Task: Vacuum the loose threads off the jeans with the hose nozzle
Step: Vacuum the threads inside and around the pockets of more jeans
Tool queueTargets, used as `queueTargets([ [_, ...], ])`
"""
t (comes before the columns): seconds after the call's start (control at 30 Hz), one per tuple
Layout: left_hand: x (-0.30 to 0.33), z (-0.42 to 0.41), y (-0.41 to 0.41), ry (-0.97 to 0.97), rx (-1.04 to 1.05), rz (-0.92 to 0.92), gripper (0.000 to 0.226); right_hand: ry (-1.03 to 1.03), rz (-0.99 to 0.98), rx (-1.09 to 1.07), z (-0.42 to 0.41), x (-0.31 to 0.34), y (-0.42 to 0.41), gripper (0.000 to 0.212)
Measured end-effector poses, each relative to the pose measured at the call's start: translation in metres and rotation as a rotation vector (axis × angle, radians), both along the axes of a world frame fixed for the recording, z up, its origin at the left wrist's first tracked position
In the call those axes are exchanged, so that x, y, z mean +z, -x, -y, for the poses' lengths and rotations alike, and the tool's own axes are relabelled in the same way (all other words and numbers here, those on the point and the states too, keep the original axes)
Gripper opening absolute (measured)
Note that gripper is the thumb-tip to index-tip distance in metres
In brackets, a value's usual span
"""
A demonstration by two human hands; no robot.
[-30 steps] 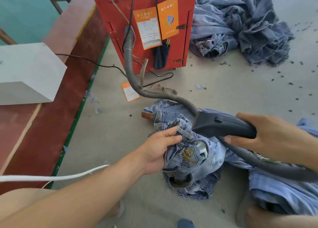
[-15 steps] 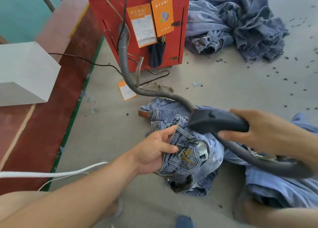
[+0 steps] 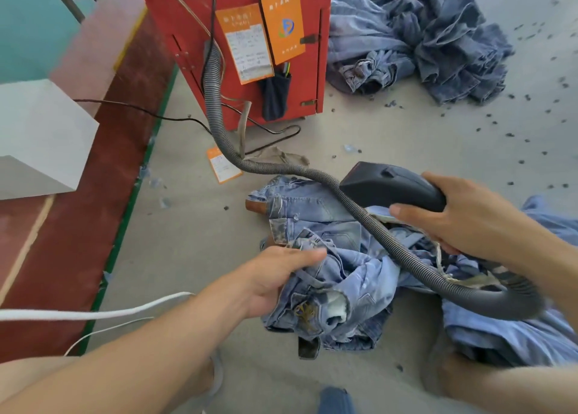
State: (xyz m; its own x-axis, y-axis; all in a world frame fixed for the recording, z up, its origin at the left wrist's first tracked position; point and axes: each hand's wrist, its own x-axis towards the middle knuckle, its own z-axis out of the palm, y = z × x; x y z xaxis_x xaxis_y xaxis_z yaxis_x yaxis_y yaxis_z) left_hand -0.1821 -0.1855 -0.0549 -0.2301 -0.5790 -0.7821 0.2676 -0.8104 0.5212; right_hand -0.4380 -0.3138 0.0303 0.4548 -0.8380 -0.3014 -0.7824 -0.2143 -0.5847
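Note:
A crumpled pair of light blue jeans (image 3: 353, 276) lies on the grey floor in front of me. My left hand (image 3: 278, 276) grips a bunch of the denim near the waistband. A dark plastic vacuum nozzle (image 3: 384, 185) is held by my right hand (image 3: 466, 216) above the far edge of the jeans, off the fabric. Its ribbed grey hose (image 3: 391, 241) crosses over the jeans and loops back to a red vacuum cabinet (image 3: 250, 38).
The red cabinet carries orange tags and a black cable at its base. A heap of blue jeans (image 3: 422, 35) lies at the back right. Dark thread scraps dot the floor at right. A white block (image 3: 37, 138) sits on a red platform at left. A white cord (image 3: 93, 313) crosses my left arm.
My right hand lifted the nozzle up and away from the jeans toward the right. My left hand pulled the bunched denim nearer and turned it, so the embroidered pocket now sits lower.

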Motion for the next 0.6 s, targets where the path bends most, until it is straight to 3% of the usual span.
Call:
queueTargets([
  [0.13,-0.006,-0.002,0.001,-0.015,0.109,0.04,0.022,-0.04,-0.099,0.135,-0.007,-0.006,0.0,0.029],
  [0.27,-0.006,0.002,-0.006,0.044,0.148,0.027,0.029,-0.051,-0.144,0.262,-0.012,-0.012,0.005,0.024],
  [0.37,-0.002,0.0,-0.006,0.068,0.164,-0.111,0.031,-0.058,-0.107,0.312,-0.016,-0.012,0.001,0.019],
  [0.6,-0.002,-0.009,-0.002,0.132,0.058,-0.191,0.032,0.084,0.114,0.09,-0.012,-0.015,-0.018,0.029],
])
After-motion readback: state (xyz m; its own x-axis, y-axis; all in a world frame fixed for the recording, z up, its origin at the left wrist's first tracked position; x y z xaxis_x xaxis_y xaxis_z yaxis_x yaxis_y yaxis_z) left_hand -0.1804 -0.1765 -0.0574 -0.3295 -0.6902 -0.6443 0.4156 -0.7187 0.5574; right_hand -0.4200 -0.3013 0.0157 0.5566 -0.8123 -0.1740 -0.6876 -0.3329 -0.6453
